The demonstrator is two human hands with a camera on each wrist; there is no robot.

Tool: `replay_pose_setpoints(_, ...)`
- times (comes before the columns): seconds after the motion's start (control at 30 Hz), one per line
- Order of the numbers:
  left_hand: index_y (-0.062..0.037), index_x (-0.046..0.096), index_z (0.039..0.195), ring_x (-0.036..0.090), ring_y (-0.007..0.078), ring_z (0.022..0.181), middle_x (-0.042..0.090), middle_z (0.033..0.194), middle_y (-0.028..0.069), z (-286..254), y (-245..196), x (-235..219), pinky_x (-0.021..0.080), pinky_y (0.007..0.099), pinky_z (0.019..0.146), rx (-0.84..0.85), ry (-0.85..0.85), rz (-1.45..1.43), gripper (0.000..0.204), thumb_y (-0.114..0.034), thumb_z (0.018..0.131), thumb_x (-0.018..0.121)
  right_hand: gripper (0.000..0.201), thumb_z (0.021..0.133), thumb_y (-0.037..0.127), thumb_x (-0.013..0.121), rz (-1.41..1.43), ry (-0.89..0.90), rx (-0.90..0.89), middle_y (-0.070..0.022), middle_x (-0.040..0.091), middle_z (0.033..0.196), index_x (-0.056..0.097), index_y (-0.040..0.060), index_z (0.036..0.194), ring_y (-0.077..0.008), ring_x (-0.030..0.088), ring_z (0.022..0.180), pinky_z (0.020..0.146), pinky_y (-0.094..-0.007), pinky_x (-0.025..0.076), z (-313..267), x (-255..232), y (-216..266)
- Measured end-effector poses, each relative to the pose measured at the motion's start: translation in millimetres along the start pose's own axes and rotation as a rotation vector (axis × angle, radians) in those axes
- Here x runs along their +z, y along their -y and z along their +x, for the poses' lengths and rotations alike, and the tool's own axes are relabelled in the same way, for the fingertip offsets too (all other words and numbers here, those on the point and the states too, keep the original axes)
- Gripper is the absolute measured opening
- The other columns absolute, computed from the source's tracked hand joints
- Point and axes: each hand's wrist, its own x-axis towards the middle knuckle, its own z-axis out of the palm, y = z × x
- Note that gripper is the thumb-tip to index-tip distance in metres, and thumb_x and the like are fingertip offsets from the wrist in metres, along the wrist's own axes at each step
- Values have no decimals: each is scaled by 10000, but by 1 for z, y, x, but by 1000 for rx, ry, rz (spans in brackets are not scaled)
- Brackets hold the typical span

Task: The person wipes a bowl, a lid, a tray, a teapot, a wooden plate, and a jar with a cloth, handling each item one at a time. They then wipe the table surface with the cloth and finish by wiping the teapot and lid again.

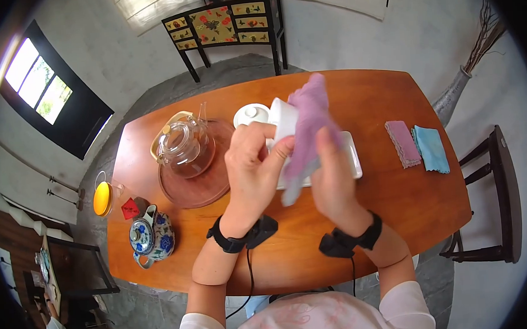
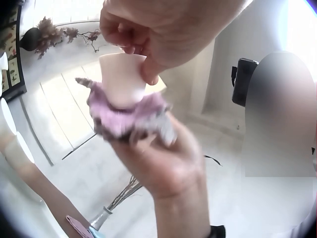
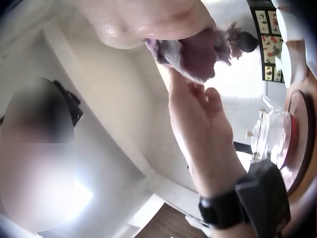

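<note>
A small white cup (image 1: pixel 284 119) is pinched at its rim by the left hand (image 1: pixel 254 165), thumb outside it. Against the cup's base lies a purple cloth (image 1: pixel 311 117) with a greyish edge, held by the right hand (image 1: pixel 334 181). In the left wrist view the cup (image 2: pixel 123 79) stands upright in the bunched cloth (image 2: pixel 116 116), over the right palm (image 2: pixel 166 163). The cloth (image 3: pixel 195 57) hides the cup in the right wrist view.
Behind the hands are a white lidded bowl (image 1: pixel 252 114) and a white tray (image 1: pixel 352 154). Left stand a glass teapot (image 1: pixel 185 148) on a round brown tray (image 1: pixel 217 191) and a floral teapot (image 1: pixel 153 236). Folded pink (image 1: pixel 403 143) and blue cloths (image 1: pixel 431 150) lie right.
</note>
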Motion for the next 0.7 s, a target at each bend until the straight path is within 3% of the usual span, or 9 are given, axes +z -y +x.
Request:
replay_pose_setpoints(0.13, -40, 623, 770, 493, 227, 660, 603, 734, 59, -2, 1, 7, 391, 310, 580, 324, 76, 7, 171, -124, 691, 749, 385, 990, 276, 378, -271, -10, -131, -82, 527, 1132, 442, -6, 1244, -182, 516, 1054, 917, -313, 407, 2, -19, -19)
replay_pose_setpoints(0.2, -50, 643, 797, 505, 229, 690, 614, 786, 48, -1, -3, 1, 411, 315, 604, 357, 166, 38, 182, -132, 675, 750, 403, 965, 251, 437, 16, -36, 163, -94, 523, 1132, 417, -6, 1276, -208, 535, 1028, 860, -302, 449, 12, -33, -10)
replay_pose_setpoints(0.23, -56, 647, 794, 515, 219, 693, 627, 796, 39, 1, -3, 0, 411, 308, 623, 455, 197, 77, 183, -154, 678, 750, 414, 918, 188, 512, -827, 184, -245, -93, 531, 1120, 422, 5, 1279, -195, 548, 1009, 826, -287, 474, 11, -44, -4)
replay_pose_setpoints(0.27, -62, 651, 790, 525, 210, 696, 640, 805, 30, 2, -4, -1, 411, 301, 642, 554, 226, 114, 186, -176, 680, 750, 414, 918, 188, 512, -830, 178, -246, -93, 531, 1120, 422, 5, 1279, -195, 548, 1009, 826, -287, 474, 9, -52, 7)
replay_pose_setpoints(0.33, -80, 665, 801, 518, 201, 702, 644, 828, 9, 4, -9, -11, 417, 303, 652, 567, 265, 147, 171, -167, 677, 742, 424, 879, 110, 550, -288, 534, 352, -90, 529, 1123, 431, 12, 1274, -206, 540, 1035, 867, -286, 466, 9, -48, 40)
replay_pose_setpoints(0.37, -80, 665, 822, 517, 203, 716, 627, 841, 8, 5, -11, -16, 430, 299, 647, 606, 272, 188, 189, -158, 664, 734, 422, 878, 92, 542, -506, 564, -33, -89, 540, 1096, 432, 8, 1276, -180, 571, 958, 826, -276, 487, 15, -58, 15)
replay_pose_setpoints(0.47, -86, 662, 836, 508, 193, 729, 605, 869, -7, 8, -17, -27, 440, 288, 640, 671, 280, 238, 216, -149, 639, 725, 375, 897, 155, 542, -390, 282, -82, -61, 575, 996, 466, -7, 1227, -119, 581, 826, 736, -242, 498, -9, -42, 17)
replay_pose_setpoints(0.6, -86, 652, 833, 485, 183, 699, 589, 847, -16, 7, -19, -28, 439, 285, 633, 675, 273, 425, 187, -140, 661, 704, 323, 916, 196, 536, -451, 463, 181, -26, 594, 900, 504, -17, 1157, -69, 559, 745, 673, -222, 483, 18, -40, 30)
replay_pose_setpoints(0.7, -81, 645, 833, 477, 184, 695, 575, 820, -8, 9, -12, -22, 438, 287, 628, 625, 324, 468, 165, -138, 685, 692, 272, 936, 238, 512, -315, 68, 245, -29, 590, 847, 566, -6, 1044, -86, 555, 685, 584, -227, 454, 16, -21, 48)
